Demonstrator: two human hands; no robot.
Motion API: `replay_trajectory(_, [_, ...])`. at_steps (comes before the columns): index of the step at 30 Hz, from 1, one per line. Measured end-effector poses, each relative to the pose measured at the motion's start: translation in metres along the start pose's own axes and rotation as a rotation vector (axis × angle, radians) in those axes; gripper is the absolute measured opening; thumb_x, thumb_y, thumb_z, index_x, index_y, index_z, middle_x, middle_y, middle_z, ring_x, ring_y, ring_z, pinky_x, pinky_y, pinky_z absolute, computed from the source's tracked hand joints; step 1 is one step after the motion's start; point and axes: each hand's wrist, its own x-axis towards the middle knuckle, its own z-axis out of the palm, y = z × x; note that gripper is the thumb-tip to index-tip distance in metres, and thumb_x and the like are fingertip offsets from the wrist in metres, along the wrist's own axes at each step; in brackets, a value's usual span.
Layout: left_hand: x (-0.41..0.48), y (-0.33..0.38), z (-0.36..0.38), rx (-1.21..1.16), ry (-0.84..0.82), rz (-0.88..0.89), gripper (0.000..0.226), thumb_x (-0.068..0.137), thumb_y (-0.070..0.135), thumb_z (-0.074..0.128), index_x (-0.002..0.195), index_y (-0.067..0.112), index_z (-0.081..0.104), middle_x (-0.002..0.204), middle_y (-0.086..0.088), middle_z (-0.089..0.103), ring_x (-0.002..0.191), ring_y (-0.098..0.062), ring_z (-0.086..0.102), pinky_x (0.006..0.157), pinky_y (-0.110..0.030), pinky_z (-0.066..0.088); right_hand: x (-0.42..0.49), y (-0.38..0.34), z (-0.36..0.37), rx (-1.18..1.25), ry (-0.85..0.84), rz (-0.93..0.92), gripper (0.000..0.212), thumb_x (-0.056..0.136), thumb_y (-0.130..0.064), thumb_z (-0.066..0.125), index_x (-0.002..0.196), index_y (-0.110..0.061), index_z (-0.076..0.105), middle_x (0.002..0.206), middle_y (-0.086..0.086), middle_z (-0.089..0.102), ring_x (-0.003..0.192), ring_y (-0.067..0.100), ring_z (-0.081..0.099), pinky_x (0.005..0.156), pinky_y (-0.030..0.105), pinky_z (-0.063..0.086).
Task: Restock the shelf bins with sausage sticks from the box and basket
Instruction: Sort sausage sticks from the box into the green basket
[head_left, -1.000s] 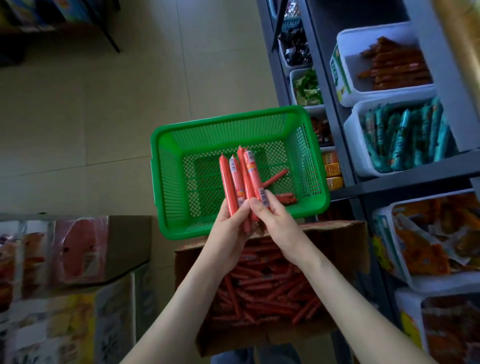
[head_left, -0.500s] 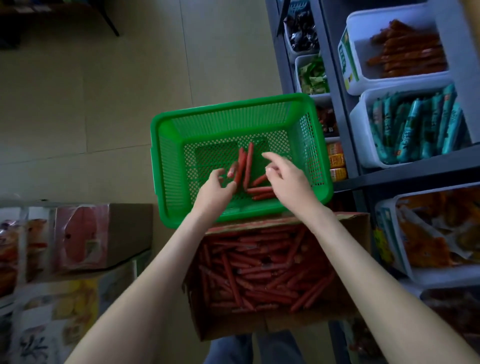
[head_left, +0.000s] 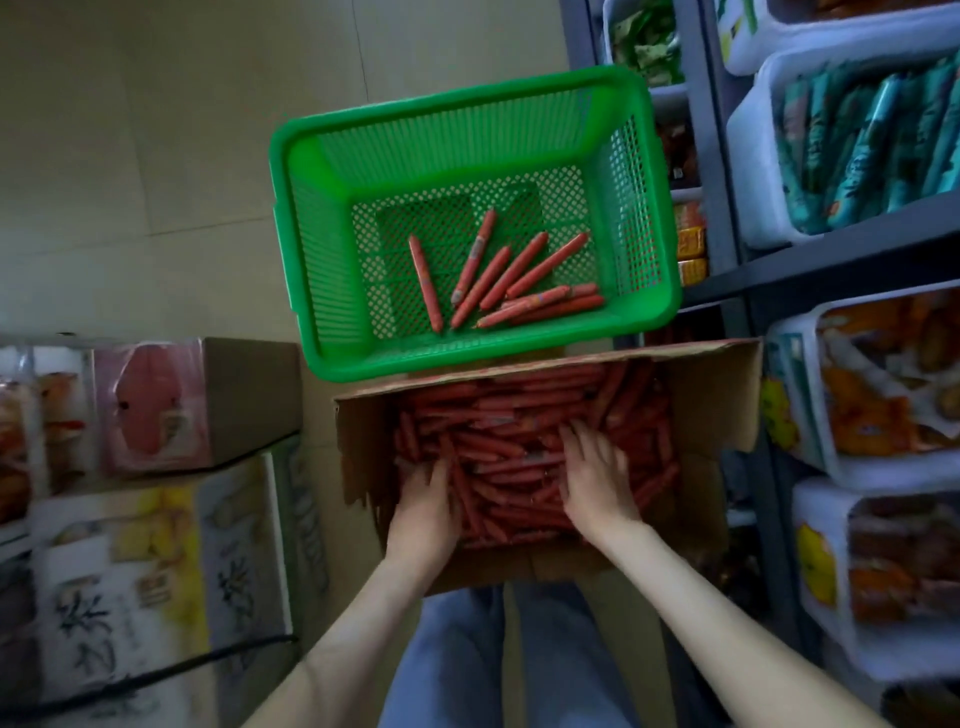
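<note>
Both hands were inside the cardboard box (head_left: 727, 410), which stood near the person and was full of red sausage sticks (head_left: 514, 410). The left hand (head_left: 423, 512) was at the left side of the heap, with its fingertips sunk among the sticks, so I could not tell if it gripped any. The right hand (head_left: 597, 483) lay flat on the heap with fingers spread, holding nothing. Just beyond the box stood the green basket (head_left: 311, 249), with a few loose sticks (head_left: 498, 275) on its bottom. On the right, the shelf (head_left: 810, 260) carried white bins (head_left: 750, 166) of packed snacks.
</note>
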Motion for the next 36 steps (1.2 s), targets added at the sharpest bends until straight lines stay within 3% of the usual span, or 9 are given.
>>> replay_trajectory(3, [0.022, -0.017, 0.012, 0.045, -0.071, -0.143, 0.048, 0.096, 0.023, 0.041, 0.141, 0.012, 0.031, 0.148, -0.022, 0.029, 0.131, -0.041, 0.036, 0.101, -0.041, 0.039, 0.005, 0.007, 0.012, -0.083, 0.076, 0.008, 0.05, 0.076, -0.019, 0.036, 0.118, -0.004, 0.059, 0.118, 0.016, 0.061, 0.106, 0.03, 0.048, 0.079, 0.043, 0.051])
replay_trajectory(8, [0.047, -0.006, 0.036, -0.025, -0.056, -0.235, 0.061, 0.095, 0.033, 0.047, 0.143, 0.005, 0.022, 0.137, -0.027, 0.042, 0.121, -0.042, 0.048, 0.091, -0.044, 0.046, 0.004, 0.008, 0.008, -0.05, 0.199, 0.083, 0.049, 0.073, -0.005, 0.068, 0.121, -0.003, 0.058, 0.111, 0.017, 0.061, 0.099, 0.037, 0.057, 0.081, 0.047, 0.048])
replay_trajectory(11, [0.048, 0.004, 0.043, -0.102, -0.015, -0.305, 0.056, 0.092, 0.036, 0.053, 0.135, 0.005, 0.037, 0.134, -0.021, 0.049, 0.116, -0.037, 0.054, 0.09, -0.04, 0.046, -0.003, 0.016, 0.015, -0.154, 0.218, 0.128, 0.057, 0.066, -0.005, 0.074, 0.121, -0.002, 0.059, 0.106, 0.017, 0.063, 0.094, 0.036, 0.059, 0.078, 0.044, 0.049])
replay_trajectory(16, [0.043, 0.02, 0.045, -0.225, -0.024, -0.263, 0.043, 0.095, 0.028, 0.048, 0.13, 0.003, 0.045, 0.129, -0.018, 0.054, 0.117, -0.035, 0.053, 0.091, -0.032, 0.041, -0.014, 0.027, 0.014, -0.115, 0.176, 0.318, 0.051, 0.091, -0.018, 0.053, 0.139, -0.011, 0.037, 0.135, 0.014, 0.048, 0.129, 0.031, 0.038, 0.1, 0.042, 0.031])
replay_trajectory(18, [0.038, 0.034, 0.04, -0.283, -0.031, -0.213, 0.04, 0.099, 0.03, 0.043, 0.13, 0.004, 0.046, 0.125, -0.016, 0.058, 0.114, -0.033, 0.055, 0.089, -0.03, 0.041, -0.013, 0.039, 0.011, -0.036, 0.166, 0.395, 0.052, 0.094, -0.026, 0.051, 0.14, -0.01, 0.032, 0.134, 0.016, 0.05, 0.13, 0.032, 0.04, 0.102, 0.043, 0.031])
replay_trajectory(22, [0.034, 0.055, 0.034, -0.516, -0.048, -0.175, 0.031, 0.099, 0.038, 0.043, 0.106, 0.011, 0.056, 0.068, -0.003, 0.063, 0.053, -0.006, 0.062, 0.058, -0.02, 0.05, 0.0, 0.051, 0.003, 0.372, 0.133, 0.532, 0.053, 0.095, -0.033, 0.051, 0.138, -0.013, 0.028, 0.116, 0.018, 0.06, 0.101, 0.036, 0.061, 0.081, 0.042, 0.052])
replay_trajectory(24, [0.034, 0.063, 0.035, -0.68, -0.091, -0.196, 0.028, 0.097, 0.038, 0.047, 0.108, 0.014, 0.056, 0.056, -0.001, 0.056, 0.043, -0.011, 0.055, 0.051, -0.024, 0.048, 0.007, 0.052, -0.001, 0.449, 0.121, 0.551, 0.045, 0.097, -0.033, 0.048, 0.133, -0.011, 0.033, 0.112, 0.016, 0.062, 0.097, 0.036, 0.063, 0.078, 0.041, 0.053])
replay_trajectory(31, [0.031, 0.081, 0.035, -1.147, -0.233, -0.288, 0.01, 0.097, 0.017, 0.052, 0.105, 0.013, 0.056, 0.077, -0.006, 0.07, 0.062, -0.015, 0.067, 0.059, -0.027, 0.056, 0.013, 0.046, -0.012, 0.722, 0.034, 0.63, 0.03, 0.095, -0.029, 0.047, 0.115, -0.009, 0.056, 0.103, 0.012, 0.066, 0.098, 0.031, 0.062, 0.079, 0.032, 0.047])
replay_trajectory(36, [0.032, 0.079, 0.033, -1.374, -0.316, -0.321, 0.023, 0.096, 0.021, 0.053, 0.114, 0.007, 0.057, 0.09, -0.008, 0.072, 0.082, -0.02, 0.071, 0.073, -0.033, 0.057, -0.033, 0.013, -0.015, 0.821, -0.211, 0.226, 0.028, 0.093, -0.015, 0.055, 0.12, -0.01, 0.056, 0.111, 0.01, 0.064, 0.106, 0.024, 0.059, 0.09, 0.032, 0.043])
